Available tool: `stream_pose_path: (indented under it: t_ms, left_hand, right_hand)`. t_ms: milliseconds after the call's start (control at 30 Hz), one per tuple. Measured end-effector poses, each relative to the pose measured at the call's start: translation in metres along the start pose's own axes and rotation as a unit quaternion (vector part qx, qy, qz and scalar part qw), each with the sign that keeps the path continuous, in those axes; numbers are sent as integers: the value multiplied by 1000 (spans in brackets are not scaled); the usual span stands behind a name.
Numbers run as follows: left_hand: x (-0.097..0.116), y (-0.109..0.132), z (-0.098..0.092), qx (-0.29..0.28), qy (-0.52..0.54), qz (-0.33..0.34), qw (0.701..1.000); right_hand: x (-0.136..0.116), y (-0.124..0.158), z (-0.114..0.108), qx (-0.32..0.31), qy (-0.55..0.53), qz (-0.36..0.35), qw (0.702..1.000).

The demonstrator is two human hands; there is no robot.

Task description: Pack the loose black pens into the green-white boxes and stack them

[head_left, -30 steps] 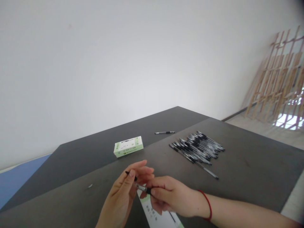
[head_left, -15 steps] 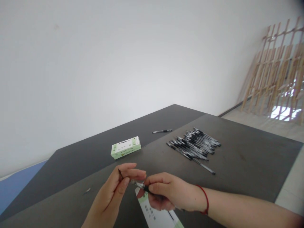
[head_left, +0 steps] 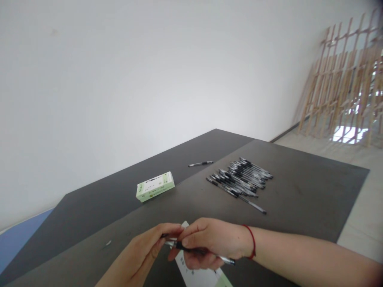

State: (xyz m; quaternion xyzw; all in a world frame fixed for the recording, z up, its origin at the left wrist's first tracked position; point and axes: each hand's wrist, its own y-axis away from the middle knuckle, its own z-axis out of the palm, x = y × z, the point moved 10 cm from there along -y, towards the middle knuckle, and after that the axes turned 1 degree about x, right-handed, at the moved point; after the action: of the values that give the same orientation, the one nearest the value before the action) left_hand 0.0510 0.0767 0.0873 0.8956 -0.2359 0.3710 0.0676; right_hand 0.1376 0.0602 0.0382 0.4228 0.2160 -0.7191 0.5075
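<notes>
My right hand point(head_left: 209, 243), with a red string at the wrist, grips a clear black-tipped pen point(head_left: 223, 260) by its front part. My left hand point(head_left: 149, 251) pinches the tip end of that same pen; I cannot make out whether a cap sits between its fingers. Both hands meet just above a white and green box or card point(head_left: 199, 277) lying on the dark table point(head_left: 299, 199) near its front edge.
A heap of several black pens point(head_left: 239, 179) lies further back on the right. One single pen point(head_left: 200, 163) lies behind it. A small green and white box point(head_left: 155, 186) sits at the left. A tiny scrap point(head_left: 108, 242) lies at the left. Wooden lattice frames point(head_left: 344, 87) lean against the wall.
My left hand was held apart with a small black piece in its fingers. It has come down and closed onto the pen's tip. Both hands sit lower in view.
</notes>
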Motion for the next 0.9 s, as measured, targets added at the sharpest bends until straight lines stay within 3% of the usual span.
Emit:
stream_pose_path:
  t_ms: [300,433,567,767,900]
  left_hand:
    - [-32,6,-2,47,13,-56,997]
    - [-41,8,1,71,66,-34,995]
    - [-38,5,1,94,90,-19,991]
    - [-12,-6,-4,78,13,-2,997]
    - [-19,-9,-7,75,23,-43,996]
  right_hand:
    - [1,-3,-4,12,-31,-14,999]
    - [3,-4,-5,19,-46,-17,999]
    - [4,-6,-4,17,-58,-14,998]
    - [-4,-6,-8,27,-58,-37,997]
    - [-9,-4,-11,41,-49,-49,997]
